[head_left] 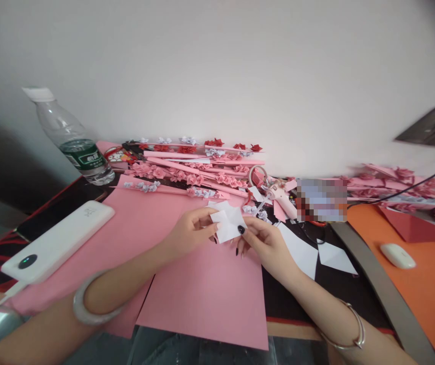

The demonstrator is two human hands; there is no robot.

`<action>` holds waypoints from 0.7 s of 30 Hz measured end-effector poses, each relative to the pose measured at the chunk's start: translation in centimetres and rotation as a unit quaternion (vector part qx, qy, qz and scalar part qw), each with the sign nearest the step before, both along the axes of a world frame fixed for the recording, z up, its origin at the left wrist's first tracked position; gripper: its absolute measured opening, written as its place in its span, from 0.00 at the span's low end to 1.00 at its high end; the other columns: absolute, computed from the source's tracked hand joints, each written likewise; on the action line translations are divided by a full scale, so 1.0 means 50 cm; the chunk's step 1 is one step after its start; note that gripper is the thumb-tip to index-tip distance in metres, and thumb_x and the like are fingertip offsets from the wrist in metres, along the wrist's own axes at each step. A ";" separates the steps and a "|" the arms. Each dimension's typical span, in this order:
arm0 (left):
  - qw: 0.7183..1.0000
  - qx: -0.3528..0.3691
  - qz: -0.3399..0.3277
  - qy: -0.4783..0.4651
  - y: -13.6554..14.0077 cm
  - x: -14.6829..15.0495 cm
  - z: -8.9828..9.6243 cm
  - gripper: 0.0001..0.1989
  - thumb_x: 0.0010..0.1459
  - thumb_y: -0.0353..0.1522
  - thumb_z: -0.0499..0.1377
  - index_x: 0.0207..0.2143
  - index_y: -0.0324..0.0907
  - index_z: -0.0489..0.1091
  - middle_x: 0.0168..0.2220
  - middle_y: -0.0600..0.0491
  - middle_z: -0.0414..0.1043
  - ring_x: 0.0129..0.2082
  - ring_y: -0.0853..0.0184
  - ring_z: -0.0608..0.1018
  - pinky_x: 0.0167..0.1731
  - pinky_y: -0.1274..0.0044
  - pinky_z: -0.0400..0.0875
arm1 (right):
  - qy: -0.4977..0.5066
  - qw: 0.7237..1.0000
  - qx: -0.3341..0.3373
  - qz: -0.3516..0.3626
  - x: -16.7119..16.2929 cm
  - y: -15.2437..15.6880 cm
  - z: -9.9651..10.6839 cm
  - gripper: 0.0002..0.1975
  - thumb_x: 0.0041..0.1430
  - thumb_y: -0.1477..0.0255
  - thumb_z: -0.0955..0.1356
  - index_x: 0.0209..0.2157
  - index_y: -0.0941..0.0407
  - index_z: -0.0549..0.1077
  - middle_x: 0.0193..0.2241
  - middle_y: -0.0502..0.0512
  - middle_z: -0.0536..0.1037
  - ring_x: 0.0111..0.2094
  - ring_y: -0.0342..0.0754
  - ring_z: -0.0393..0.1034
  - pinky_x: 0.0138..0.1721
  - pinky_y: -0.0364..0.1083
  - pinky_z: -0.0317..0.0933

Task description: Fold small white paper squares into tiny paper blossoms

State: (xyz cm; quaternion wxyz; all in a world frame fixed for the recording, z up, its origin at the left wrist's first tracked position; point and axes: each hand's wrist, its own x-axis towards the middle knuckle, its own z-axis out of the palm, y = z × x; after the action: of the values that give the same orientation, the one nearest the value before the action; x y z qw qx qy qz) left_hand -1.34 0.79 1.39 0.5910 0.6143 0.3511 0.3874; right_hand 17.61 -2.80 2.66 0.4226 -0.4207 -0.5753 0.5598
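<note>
The left hand (191,228) and right hand (267,244) are pinching opposite sides of a small, creased white paper piece (228,223), their two-sided grip seemingly steadying it; it is hovering above a rectangular pink paper sheet (205,299), probably serving as a smooth backing.

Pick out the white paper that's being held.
The small creased piece in the left hand and right hand; white sheets farther right lie on the table.

I get soft, rather dim light, the wall (217,76) darker past the left edge of the bench (295,331). Distortion tilts the bottle (82,152) at its back corner; pixelation hides a patch (321,201) near the back edge.
</note>
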 end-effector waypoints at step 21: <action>0.966 -0.171 -0.103 -0.165 0.013 -0.016 -0.011 0.13 0.50 0.28 0.59 0.41 0.39 0.72 0.34 0.49 0.75 0.27 0.70 0.75 0.28 0.77 0.72 | 0.261 0.952 -0.159 0.017 0.016 0.011 0.003 0.11 0.51 0.75 0.68 0.39 0.57 0.75 0.33 0.55 0.79 0.30 0.43 0.75 0.28 0.37 0.69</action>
State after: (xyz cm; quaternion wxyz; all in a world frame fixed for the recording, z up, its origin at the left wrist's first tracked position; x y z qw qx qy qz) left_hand -2.13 1.42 0.86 0.7739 0.4641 0.2445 0.3547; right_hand 18.42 -2.24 2.80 0.4763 -0.3121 -0.3550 0.7414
